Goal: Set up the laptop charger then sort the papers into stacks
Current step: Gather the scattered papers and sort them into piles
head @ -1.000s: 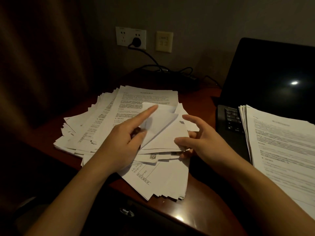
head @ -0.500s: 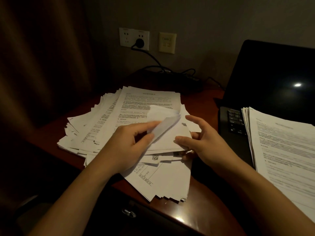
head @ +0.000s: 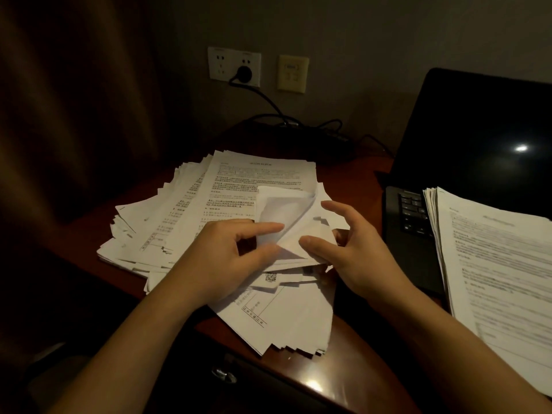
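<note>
- Loose pile of papers (head: 191, 222): lies fanned and uneven at the centre of the desk (head: 355, 342), printed side up.
- Lifted sheet (head: 283, 209): raised off the top of the pile and curled over, blank side showing.
- Left hand (head: 227, 258): pinches the near edge of the lifted sheet between forefinger and thumb.
- Right hand (head: 352, 252): thumb tip presses on the sheet at its 4 o'clock corner. The fingers are spread and loosely bent, gripping nothing.
- Sorted stack (head: 495, 264): squared sheets at 3 o'clock, resting on the laptop (head: 478, 138) and covering most of its keyboard. It sits well apart from the pile.
- Laptop: at 2 o'clock, lid open, screen dark.
- Charger plug (head: 245, 74): seated in the wall socket (head: 221, 63) at 12 o'clock. Its cable (head: 268, 100) runs down to the back of the desk.
- Switch plate (head: 292, 73): just beside the socket, on its 3 o'clock side.
- Curtain (head: 74, 115): hangs at 10 o'clock.
</note>
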